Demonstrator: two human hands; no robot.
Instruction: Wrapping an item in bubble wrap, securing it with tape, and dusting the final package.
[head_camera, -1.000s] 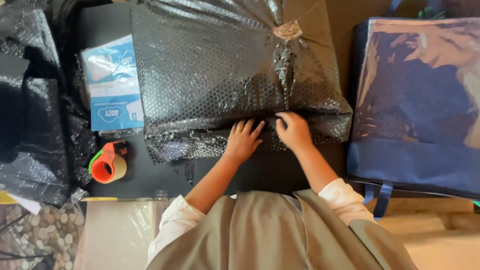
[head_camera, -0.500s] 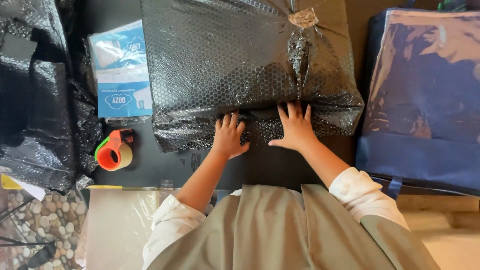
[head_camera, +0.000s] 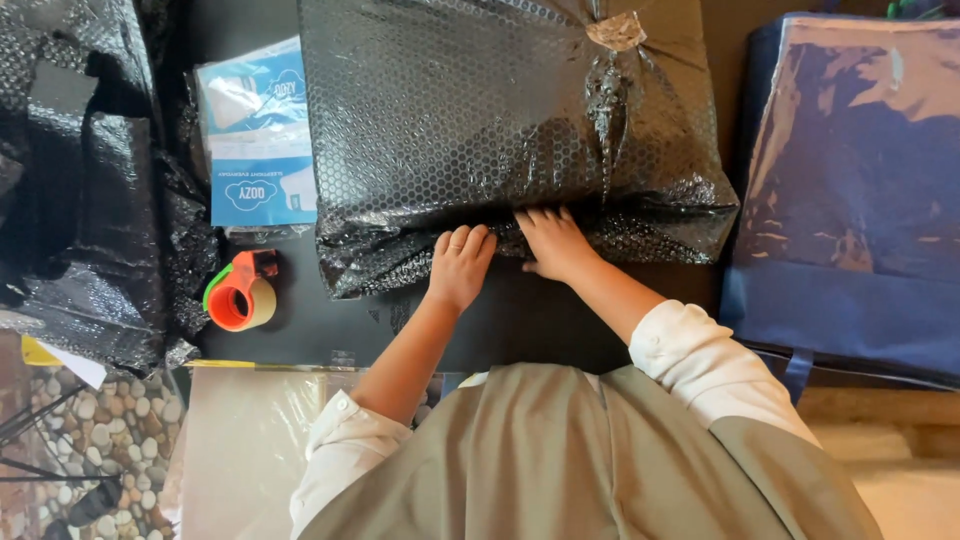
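- Head view: we press our left hand (head_camera: 459, 265) and right hand (head_camera: 553, 243), fingers spread flat and gripping nothing, on the near edge of the black bubble-wrapped parcel (head_camera: 500, 130) on the dark table (head_camera: 520, 330).
- A blue-and-white flat package (head_camera: 258, 135) lies just left of it, an orange tape dispenser (head_camera: 238, 295) below that, and a blue plastic-covered bag (head_camera: 850, 190) at right.

A home packing corner: black bubble-wrapped parcel (head_camera: 500, 130) on a dark table (head_camera: 530, 330), tape dispenser (head_camera: 240, 295), pebble-patterned floor (head_camera: 90, 440).
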